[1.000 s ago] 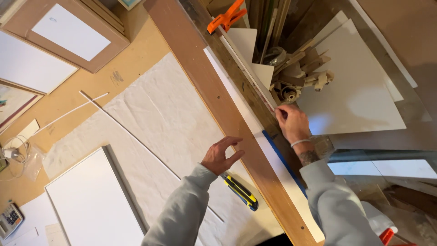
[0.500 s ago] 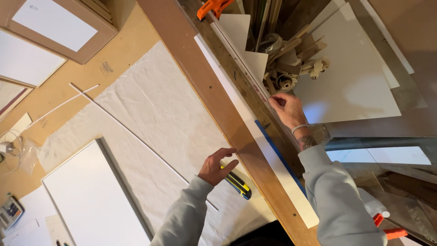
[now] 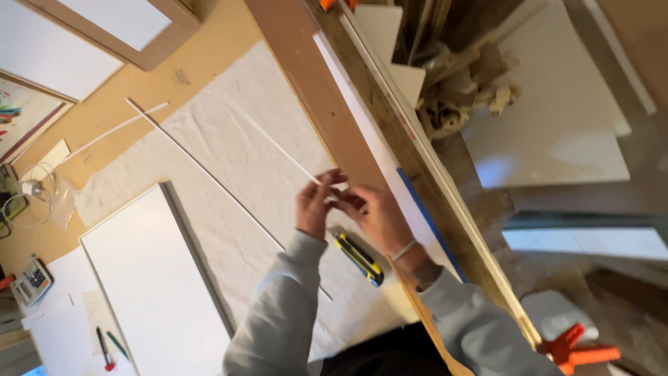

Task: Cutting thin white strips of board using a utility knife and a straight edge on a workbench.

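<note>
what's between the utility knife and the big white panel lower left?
Head view: only the wrinkled white sheet, a thin white strip running diagonally across it, and the left forearm's grey sleeve between utility knife and white panel.

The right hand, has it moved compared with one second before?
Yes. The right hand left the far side of the long wooden board and came across it to the left hand, above the yellow utility knife.
</note>
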